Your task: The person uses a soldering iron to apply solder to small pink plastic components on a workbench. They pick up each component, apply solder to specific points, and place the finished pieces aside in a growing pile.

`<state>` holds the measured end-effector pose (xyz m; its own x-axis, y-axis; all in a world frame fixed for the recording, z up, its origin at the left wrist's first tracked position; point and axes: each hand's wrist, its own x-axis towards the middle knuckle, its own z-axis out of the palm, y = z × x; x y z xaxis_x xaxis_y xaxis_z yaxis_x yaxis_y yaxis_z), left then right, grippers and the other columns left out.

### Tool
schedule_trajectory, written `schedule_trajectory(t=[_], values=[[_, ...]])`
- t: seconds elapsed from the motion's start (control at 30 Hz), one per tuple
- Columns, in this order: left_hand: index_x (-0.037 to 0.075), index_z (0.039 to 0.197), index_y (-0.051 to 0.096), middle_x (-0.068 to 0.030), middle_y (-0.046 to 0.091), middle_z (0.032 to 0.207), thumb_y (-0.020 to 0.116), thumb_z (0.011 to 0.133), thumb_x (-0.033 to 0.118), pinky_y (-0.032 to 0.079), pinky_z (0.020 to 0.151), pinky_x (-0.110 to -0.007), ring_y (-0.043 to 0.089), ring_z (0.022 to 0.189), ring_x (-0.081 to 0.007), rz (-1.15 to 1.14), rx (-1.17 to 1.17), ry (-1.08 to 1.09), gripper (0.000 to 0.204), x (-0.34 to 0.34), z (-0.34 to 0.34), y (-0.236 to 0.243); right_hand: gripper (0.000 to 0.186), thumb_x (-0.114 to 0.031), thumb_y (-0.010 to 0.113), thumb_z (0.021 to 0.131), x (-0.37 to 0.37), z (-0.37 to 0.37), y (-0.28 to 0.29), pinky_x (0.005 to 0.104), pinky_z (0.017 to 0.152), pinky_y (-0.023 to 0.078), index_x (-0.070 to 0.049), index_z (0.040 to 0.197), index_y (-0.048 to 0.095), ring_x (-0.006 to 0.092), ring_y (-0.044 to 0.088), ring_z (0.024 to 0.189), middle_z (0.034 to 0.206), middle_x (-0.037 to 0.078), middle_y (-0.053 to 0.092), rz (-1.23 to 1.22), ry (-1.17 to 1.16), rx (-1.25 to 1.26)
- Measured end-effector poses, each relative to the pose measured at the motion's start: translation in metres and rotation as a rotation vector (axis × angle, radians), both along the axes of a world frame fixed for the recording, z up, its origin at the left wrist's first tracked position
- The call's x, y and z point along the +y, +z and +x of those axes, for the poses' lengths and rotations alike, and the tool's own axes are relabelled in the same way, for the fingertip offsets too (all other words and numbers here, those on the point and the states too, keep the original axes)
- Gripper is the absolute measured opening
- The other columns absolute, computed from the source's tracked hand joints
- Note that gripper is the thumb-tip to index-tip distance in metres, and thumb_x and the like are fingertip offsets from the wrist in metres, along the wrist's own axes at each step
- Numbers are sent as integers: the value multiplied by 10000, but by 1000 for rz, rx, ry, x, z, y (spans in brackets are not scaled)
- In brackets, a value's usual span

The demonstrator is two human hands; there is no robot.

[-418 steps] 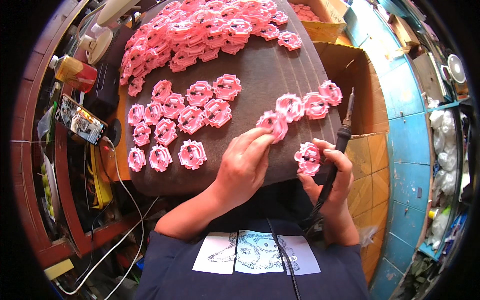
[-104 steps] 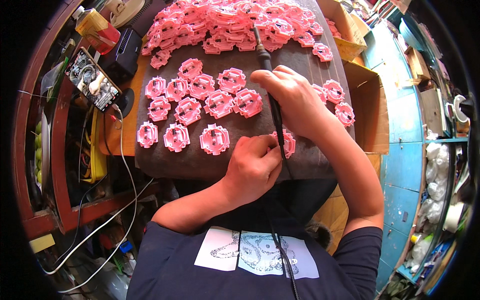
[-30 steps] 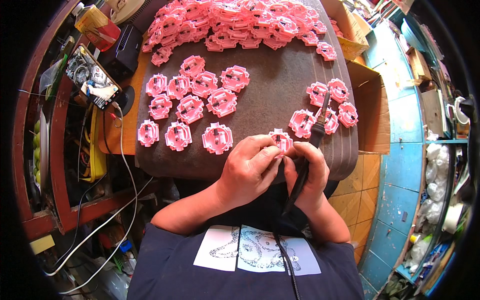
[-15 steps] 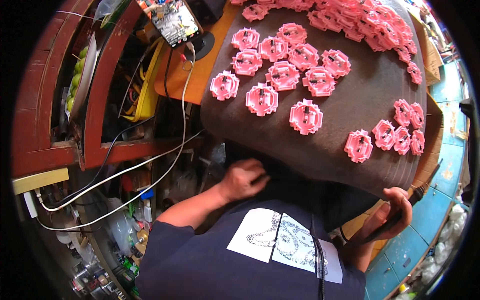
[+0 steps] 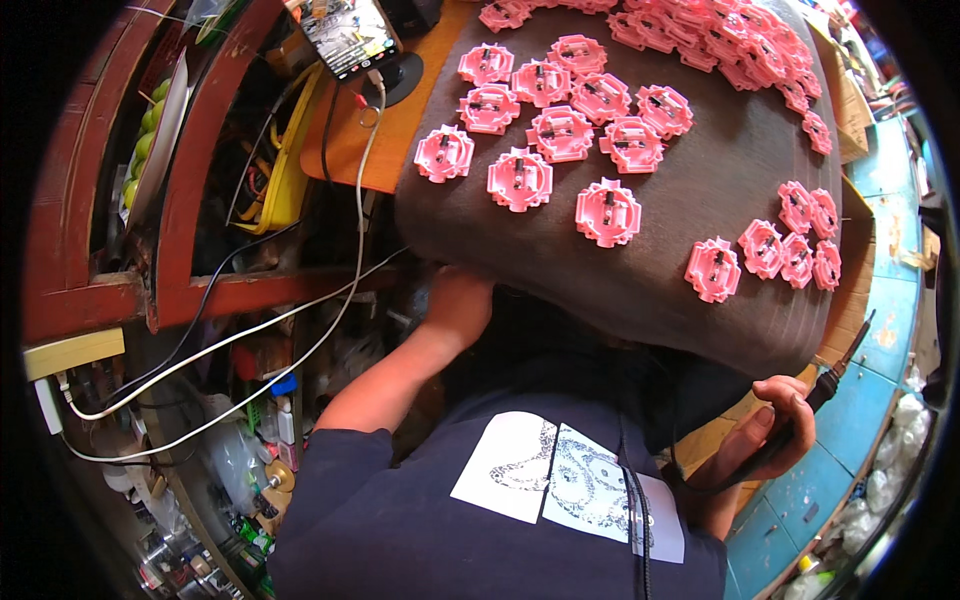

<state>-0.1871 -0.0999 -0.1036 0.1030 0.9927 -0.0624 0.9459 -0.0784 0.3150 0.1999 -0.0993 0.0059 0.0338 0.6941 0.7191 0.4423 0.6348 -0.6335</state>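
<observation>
In my right hand is a soldering iron, its thin tip pointing up and away to the right, beyond the table's front right corner. My fingers are curled round its dark handle, and a black cable runs back below the hand. My left hand is at the near left edge of the brown-covered table, its fingers hidden beneath that edge. Several pink plastic housings with small black parts inside lie spread on the table. A smaller group of pink housings lies near the right edge.
A large heap of pink housings covers the far right of the table. At the far left, a phone stands on an orange board. White cables hang down to a power strip. Blue tiles lie to the right.
My left hand has moved forward and slightly left, from above my lap to under the table edge. The soldering iron is still in my right hand, which has shifted slightly.
</observation>
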Motion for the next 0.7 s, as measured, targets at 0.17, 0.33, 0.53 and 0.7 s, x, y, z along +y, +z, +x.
schedule_trajectory(t=[0.17,0.33,0.53,0.7], values=[[20,1044,732,-261,709,1079,655,868,55,535,940,-562,648,1072,-491,50,-32,-2,196,0,-8,-7,367,-82,584,1039,-8,3,-3,423,798,491,-23,1389,488,245,581,846,938,190,682,-58,21,-4],[15,1050,709,-192,721,965,670,907,93,552,873,-445,707,957,-356,-223,-457,272,167,-17,-5,14,377,-101,604,1038,-14,6,-7,427,823,501,-44,1389,477,257,599,853,964,198,693,-72,47,4],[0,1005,676,-96,705,862,707,953,140,543,765,-336,676,842,-162,-851,-751,96,153,-25,10,114,431,-163,758,971,-11,-8,7,466,852,528,-92,1318,513,324,669,944,1088,199,731,-166,236,-124],[15,984,684,-101,678,872,735,909,-46,533,723,-350,672,789,-257,-321,-1035,-409,109,-1,63,157,454,-166,878,815,18,-50,35,475,832,531,-58,1170,616,389,699,993,1209,225,724,-185,555,-150]])
